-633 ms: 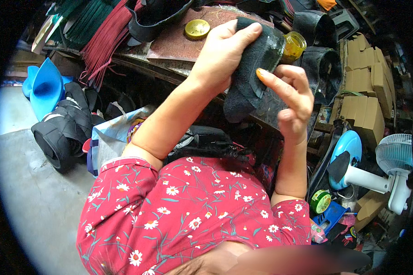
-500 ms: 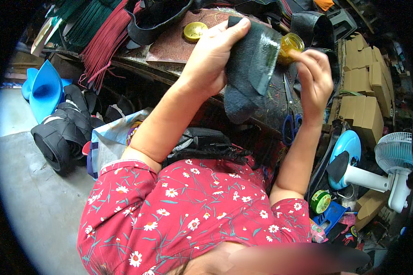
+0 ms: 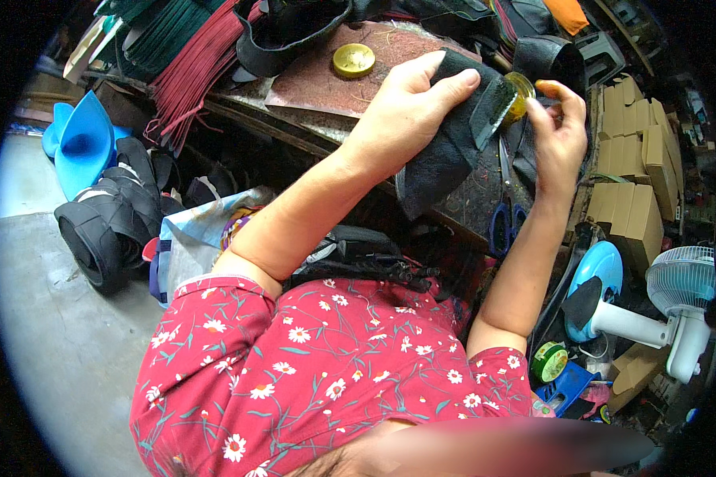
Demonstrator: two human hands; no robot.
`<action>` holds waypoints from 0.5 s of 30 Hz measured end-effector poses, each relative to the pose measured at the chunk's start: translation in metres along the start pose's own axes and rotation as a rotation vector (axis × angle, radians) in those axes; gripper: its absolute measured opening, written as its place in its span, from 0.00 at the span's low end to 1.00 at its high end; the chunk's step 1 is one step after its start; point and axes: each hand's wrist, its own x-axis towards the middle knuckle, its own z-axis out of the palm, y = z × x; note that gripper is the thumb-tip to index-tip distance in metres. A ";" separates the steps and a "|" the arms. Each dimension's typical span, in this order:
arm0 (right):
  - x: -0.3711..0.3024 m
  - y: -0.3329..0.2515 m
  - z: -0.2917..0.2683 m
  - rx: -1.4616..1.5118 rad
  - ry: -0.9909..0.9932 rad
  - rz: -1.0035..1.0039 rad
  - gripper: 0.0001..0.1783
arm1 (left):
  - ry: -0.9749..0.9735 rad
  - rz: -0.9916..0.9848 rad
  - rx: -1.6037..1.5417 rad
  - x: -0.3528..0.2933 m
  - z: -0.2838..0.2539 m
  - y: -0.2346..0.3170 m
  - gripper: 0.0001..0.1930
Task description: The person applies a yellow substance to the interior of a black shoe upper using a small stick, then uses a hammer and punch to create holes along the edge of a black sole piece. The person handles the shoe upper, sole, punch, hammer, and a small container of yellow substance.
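A black leather-like piece (image 3: 445,159) is gripped in my left hand (image 3: 398,119), thumb on top and the other fingers hidden underneath. Along its right edge runs a folded strip with a wet-looking shine. Just beyond that edge stands a glass jar (image 3: 519,97) of yellow, glue-like stuff, partly covered by the piece. My right hand (image 3: 561,139) is beside the jar with bent fingers, thumb and forefinger apart. Yellow stuff coats the forefinger's tip, and nothing else shows in this hand. Its round yellow lid (image 3: 353,60) lies on a reddish board (image 3: 310,91).
Scissors with blue handles (image 3: 503,222) lie on the bench between my forearms. Bundles of red strips (image 3: 199,75) and dark green strips hang at the back left. Cardboard boxes (image 3: 628,215) and a white fan (image 3: 680,302) stand on the right. Rolled black material (image 3: 107,230) sits at left.
My left hand has shifted right with the black piece, which is now tilted and overlaps the jar more. My right hand has moved slightly right, its forefinger lifted off the jar.
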 end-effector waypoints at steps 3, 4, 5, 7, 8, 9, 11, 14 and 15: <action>-0.032 -0.028 -0.001 0.451 -0.134 0.059 0.35 | 0.022 0.006 -0.028 0.001 0.003 -0.001 0.10; -0.042 -0.035 0.003 0.364 -0.214 0.054 0.45 | 0.019 0.014 -0.034 0.002 0.004 -0.001 0.10; -0.049 -0.041 0.007 0.350 -0.257 0.040 0.46 | 0.017 0.020 -0.040 0.002 0.004 -0.002 0.10; -0.059 -0.051 0.006 0.219 -0.301 -0.084 0.48 | 0.029 0.011 -0.047 0.003 0.004 -0.002 0.10; -0.060 -0.053 0.005 0.175 -0.287 -0.151 0.47 | 0.035 0.008 -0.050 0.003 0.003 -0.003 0.10; -0.059 -0.055 0.005 0.155 -0.269 -0.198 0.46 | 0.035 0.008 -0.037 0.003 0.003 -0.004 0.10; -0.054 -0.055 0.002 0.098 -0.243 -0.314 0.45 | 0.044 0.003 -0.012 0.002 0.003 -0.005 0.10; -0.048 -0.049 0.004 -0.035 -0.126 -0.284 0.45 | -0.036 0.017 -0.009 0.000 0.005 -0.007 0.10; -0.049 -0.048 0.003 -0.015 -0.154 -0.318 0.45 | -0.010 0.028 0.008 0.000 0.005 -0.006 0.10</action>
